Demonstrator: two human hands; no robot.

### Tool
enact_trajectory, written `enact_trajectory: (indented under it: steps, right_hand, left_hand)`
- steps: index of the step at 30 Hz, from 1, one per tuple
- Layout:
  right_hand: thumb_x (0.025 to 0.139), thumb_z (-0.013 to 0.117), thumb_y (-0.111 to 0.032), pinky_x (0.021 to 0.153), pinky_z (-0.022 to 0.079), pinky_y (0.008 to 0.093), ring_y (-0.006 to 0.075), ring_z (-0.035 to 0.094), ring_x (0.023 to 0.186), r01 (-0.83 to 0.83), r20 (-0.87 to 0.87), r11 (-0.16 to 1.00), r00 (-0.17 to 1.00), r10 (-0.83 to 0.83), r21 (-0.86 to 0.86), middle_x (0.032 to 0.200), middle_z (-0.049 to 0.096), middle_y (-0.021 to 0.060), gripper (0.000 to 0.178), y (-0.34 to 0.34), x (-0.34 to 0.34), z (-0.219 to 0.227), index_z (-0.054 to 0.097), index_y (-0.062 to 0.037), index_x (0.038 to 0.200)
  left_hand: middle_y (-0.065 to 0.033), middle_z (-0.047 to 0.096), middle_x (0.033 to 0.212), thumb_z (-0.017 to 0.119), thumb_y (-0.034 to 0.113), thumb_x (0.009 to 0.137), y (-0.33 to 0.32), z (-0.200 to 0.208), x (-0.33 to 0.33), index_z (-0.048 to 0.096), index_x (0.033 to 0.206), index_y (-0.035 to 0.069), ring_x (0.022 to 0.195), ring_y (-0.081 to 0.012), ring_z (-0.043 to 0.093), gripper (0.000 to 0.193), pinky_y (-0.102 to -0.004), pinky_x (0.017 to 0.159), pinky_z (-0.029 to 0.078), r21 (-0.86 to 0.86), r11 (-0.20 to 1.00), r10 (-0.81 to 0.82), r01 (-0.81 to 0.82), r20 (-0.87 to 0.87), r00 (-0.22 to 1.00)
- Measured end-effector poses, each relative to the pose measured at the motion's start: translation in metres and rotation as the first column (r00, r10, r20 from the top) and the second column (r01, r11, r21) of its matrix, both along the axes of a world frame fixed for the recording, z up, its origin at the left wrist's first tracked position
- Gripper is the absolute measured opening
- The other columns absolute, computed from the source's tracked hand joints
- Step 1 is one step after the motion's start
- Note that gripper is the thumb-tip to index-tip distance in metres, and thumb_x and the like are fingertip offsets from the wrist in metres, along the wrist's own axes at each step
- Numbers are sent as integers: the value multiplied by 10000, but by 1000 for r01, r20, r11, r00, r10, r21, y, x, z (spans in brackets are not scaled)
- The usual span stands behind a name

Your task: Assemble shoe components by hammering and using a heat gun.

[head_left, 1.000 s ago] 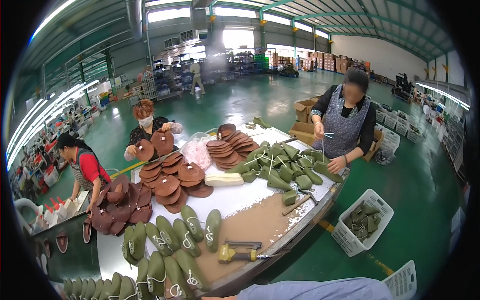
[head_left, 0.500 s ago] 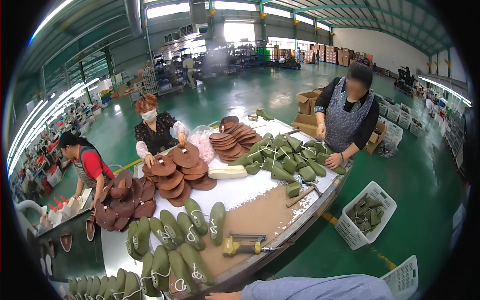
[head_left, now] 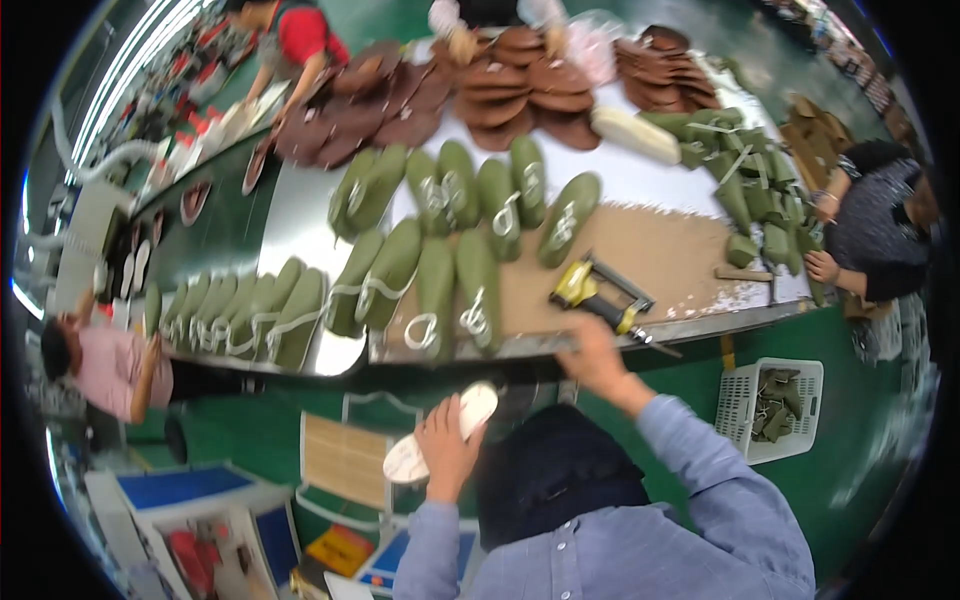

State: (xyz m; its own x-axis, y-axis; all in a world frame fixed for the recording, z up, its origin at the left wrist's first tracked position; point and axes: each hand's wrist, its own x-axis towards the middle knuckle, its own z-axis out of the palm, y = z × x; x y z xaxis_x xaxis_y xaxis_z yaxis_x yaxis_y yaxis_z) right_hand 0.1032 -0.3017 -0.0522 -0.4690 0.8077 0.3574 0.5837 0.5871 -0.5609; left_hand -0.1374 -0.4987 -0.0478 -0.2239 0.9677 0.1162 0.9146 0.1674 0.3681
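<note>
My left hand is wrapped round a cream shoe insole, held in front of my body below the table edge. Whether anything lies beneath the insole is hidden. My right hand reaches to the table's front edge, slightly blurred, its fingers stretched out and holding nothing. Just beyond it lies a yellow and black air stapler on the brown board. Several green shoe lasts with white laces stand left of the stapler. A hammer lies farther right.
Brown leather pieces are stacked at the far side, near a co-worker's hands. A pale sole and a heap of green lasts lie right, beside another person. A white basket stands on the floor; a chair is behind left.
The view has tilted down and turned. Both my hands have come into view, the left one with the insole. The stapler lies at a different angle in the picture.
</note>
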Motion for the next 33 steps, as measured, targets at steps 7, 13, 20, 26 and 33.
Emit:
enact_trajectory:
  steps: [7, 13, 20, 26, 33]
  right_hand:
    - [760, 765, -190, 871, 440, 440, 363, 532, 1040, 188, 336, 982, 926, -171, -19, 1086, 557, 178, 550, 41, 42, -14, 505, -17, 1212]
    - [743, 716, -107, 910, 450, 466, 395, 536, 1044, 127, 354, 981, 933, -69, -144, 1129, 552, 209, 639, 62, 46, -24, 456, -26, 1320]
    - [797, 636, -111, 817, 482, 389, 324, 606, 922, 103, 49, 853, 995, -90, -512, 1044, 600, 211, 615, 41, 30, 39, 458, -20, 1379]
    - [968, 422, -614, 649, 489, 263, 93, 576, 710, -361, -381, 159, 917, -120, -919, 820, 616, 40, 651, -21, 31, 65, 522, -36, 1250]
    - [898, 447, -702, 750, 506, 374, 281, 653, 848, -391, -301, 372, 912, 279, -842, 952, 656, 170, 842, -76, -2, 62, 460, 0, 1361]
  left_hand:
    - [-132, 531, 1319, 713, 367, 816, -8, 1, 1, 462, 1356, 41, 1293, -360, 419, 679, -575, 1063, 270, -44, 995, 87, -89, -43, 995]
    - [-153, 532, 1299, 716, 354, 810, -3, 2, 3, 462, 1343, 36, 1174, -322, 492, 671, -483, 1007, 335, -7, 999, 38, -38, 12, 999]
    - [-147, 542, 1247, 716, 330, 809, -4, 6, 4, 445, 1349, 37, 1136, -318, 502, 672, -466, 982, 344, -38, 998, 45, -46, -22, 999]
    - [-171, 530, 1229, 738, 307, 785, 1, 6, 3, 442, 1349, 31, 1112, -332, 498, 695, -465, 967, 345, -29, 999, 34, -34, 21, 999]
    - [-160, 522, 1188, 737, 306, 778, 2, 5, 2, 434, 1333, 31, 1087, -329, 505, 689, -468, 943, 357, -7, 999, 36, -36, 18, 999]
